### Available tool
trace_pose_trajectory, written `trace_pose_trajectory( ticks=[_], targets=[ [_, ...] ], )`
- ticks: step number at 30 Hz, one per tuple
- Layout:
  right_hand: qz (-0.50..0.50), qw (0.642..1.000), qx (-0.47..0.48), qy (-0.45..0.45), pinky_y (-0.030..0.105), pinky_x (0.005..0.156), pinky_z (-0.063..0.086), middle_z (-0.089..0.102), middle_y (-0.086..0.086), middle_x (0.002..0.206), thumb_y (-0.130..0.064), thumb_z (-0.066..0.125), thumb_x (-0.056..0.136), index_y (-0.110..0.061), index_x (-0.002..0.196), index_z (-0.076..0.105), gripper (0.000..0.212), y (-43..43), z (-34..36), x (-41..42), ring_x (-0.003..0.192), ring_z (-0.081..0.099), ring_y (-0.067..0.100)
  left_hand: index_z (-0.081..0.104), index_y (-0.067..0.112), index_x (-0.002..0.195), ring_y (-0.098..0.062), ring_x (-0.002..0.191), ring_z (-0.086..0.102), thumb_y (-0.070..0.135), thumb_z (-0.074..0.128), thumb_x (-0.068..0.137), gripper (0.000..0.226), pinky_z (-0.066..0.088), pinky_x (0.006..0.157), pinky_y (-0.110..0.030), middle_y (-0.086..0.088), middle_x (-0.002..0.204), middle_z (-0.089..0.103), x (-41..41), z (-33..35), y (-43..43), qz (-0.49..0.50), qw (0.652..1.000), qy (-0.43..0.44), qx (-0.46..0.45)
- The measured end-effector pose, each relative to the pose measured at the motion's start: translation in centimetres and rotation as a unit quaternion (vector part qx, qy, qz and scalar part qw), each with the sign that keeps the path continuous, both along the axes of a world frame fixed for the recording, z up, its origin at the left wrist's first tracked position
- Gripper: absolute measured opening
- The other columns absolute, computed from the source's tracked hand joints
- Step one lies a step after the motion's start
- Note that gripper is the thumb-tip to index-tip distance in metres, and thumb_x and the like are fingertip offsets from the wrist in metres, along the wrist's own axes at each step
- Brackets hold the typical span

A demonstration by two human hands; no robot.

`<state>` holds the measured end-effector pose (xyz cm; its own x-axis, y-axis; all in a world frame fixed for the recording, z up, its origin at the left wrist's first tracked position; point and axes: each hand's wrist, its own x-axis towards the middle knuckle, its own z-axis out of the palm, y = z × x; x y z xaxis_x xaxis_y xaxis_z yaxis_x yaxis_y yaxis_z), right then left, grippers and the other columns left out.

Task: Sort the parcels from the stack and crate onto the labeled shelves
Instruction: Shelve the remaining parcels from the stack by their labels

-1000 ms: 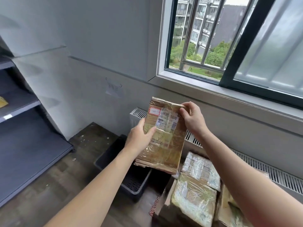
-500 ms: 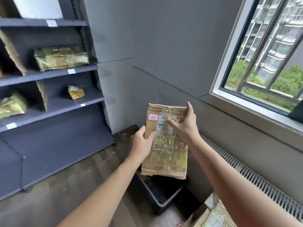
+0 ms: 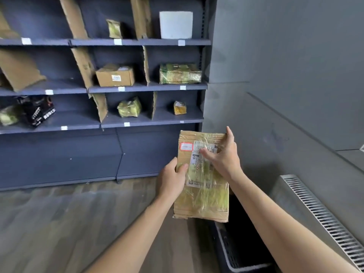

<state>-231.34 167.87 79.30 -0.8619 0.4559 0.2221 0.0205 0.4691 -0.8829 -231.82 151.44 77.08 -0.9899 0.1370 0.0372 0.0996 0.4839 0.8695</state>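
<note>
Our left hand point(image 3: 171, 179) grips the parcel point(image 3: 204, 196) by its left edge, thumb across the front; our right hand point(image 3: 223, 160) clasps its upper right corner, thumb on the label point(image 3: 197, 164). Beyond both hands stand the shelves point(image 3: 145, 88); below them, the dark crate point(image 3: 224, 251).

Flat, tape-wrapped cardboard parcel point(image 3: 204, 196) is up on end in mid-air, printed label and red-bordered sticker facing us. Dark shelves point(image 3: 145, 88) behind it carry several shelved parcels point(image 3: 180, 73). The black crate point(image 3: 226, 247) sits just below.

A grey wall point(image 3: 295, 56) rises above the right hand point(image 3: 222, 160). A white radiator grille point(image 3: 323, 219) lies right of it. Grey wooden floor point(image 3: 59, 223) spreads lower left of it.
</note>
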Motion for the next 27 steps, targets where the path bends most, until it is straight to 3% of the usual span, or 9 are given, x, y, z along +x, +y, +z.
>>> trace_pose_trajectory(
  ticks=[3, 6, 7, 9, 12, 21, 27],
  targets=[
    [0.040, 0.999, 0.011, 0.000, 0.031, 0.101, 0.039, 0.037, 0.005, 0.146, -0.037, 0.083, 0.075, -0.026, 0.155, 0.008, 0.111, -3.0, 0.6, -0.9, 0.125, 0.047, 0.017, 0.059, 0.023, 0.127, -0.007, 0.094, 0.058, 0.030, 0.046, 0.101, 0.030, 0.045, 0.073, -0.025, 0.018, 0.113, 0.062, 0.4, 0.4, -2.8, 0.047, 0.999, 0.006, -0.001],
    [0.067, 0.997, 0.031, -0.002, 0.034, 0.099, 0.042, 0.035, 0.006, 0.147, -0.039, 0.082, 0.075, -0.027, 0.155, 0.007, 0.110, -6.1, 1.4, -2.0, 0.126, 0.048, 0.019, 0.055, 0.015, 0.132, 0.000, 0.074, 0.048, 0.029, 0.043, 0.102, 0.036, 0.037, 0.060, -0.021, 0.011, 0.103, 0.060, 0.3, 0.8, -5.6, 0.084, 0.996, 0.009, -0.006],
    [0.073, 0.996, 0.041, -0.005, 0.034, 0.097, 0.043, 0.035, 0.005, 0.147, -0.041, 0.081, 0.075, -0.028, 0.155, 0.006, 0.111, -7.2, 1.6, -2.5, 0.124, 0.048, 0.019, 0.052, 0.014, 0.136, -0.003, 0.077, 0.052, 0.031, 0.042, 0.102, 0.039, 0.041, 0.063, -0.023, 0.005, 0.113, 0.064, 0.3, 1.0, -6.6, 0.094, 0.996, 0.003, -0.007],
    [0.083, 0.995, 0.057, -0.009, 0.033, 0.090, 0.046, 0.035, 0.005, 0.146, -0.045, 0.081, 0.074, -0.031, 0.155, 0.004, 0.112, -9.3, 1.9, -3.5, 0.117, 0.049, 0.018, 0.041, 0.017, 0.147, -0.014, 0.108, 0.059, 0.035, 0.042, 0.102, 0.048, 0.048, 0.086, -0.032, 0.003, 0.138, 0.056, -0.1, 1.3, -8.7, 0.115, 0.993, -0.008, -0.004],
    [0.097, 0.992, 0.073, -0.012, 0.030, 0.081, 0.045, 0.036, 0.006, 0.143, -0.050, 0.079, 0.074, -0.032, 0.155, 0.000, 0.114, -12.8, 2.3, -5.2, 0.112, 0.051, 0.019, 0.035, 0.018, 0.150, -0.020, 0.134, 0.046, 0.036, 0.042, 0.102, 0.052, 0.040, 0.107, -0.037, 0.004, 0.151, 0.043, -1.1, 1.7, -12.1, 0.133, 0.991, -0.013, 0.003],
    [0.131, 0.987, 0.091, -0.015, 0.039, 0.093, 0.047, 0.033, 0.006, 0.148, -0.052, 0.080, 0.072, -0.033, 0.155, -0.002, 0.119, -27.6, 3.5, -11.0, 0.125, 0.048, 0.024, 0.045, 0.016, 0.143, -0.025, 0.125, 0.053, 0.038, 0.040, 0.102, 0.047, 0.045, 0.098, -0.038, -0.002, 0.141, 0.054, -6.0, 2.0, -26.3, 0.174, 0.984, -0.004, -0.024],
    [0.150, 0.985, 0.084, -0.011, 0.038, 0.096, 0.044, 0.029, 0.006, 0.153, -0.051, 0.079, 0.073, -0.030, 0.156, -0.002, 0.117, -38.9, 4.4, -15.0, 0.133, 0.042, 0.025, 0.055, 0.025, 0.130, -0.022, 0.112, 0.058, 0.034, 0.040, 0.102, 0.033, 0.046, 0.089, -0.033, 0.006, 0.123, 0.062, -9.3, 3.5, -37.6, 0.189, 0.982, 0.003, -0.009]
  ],
)
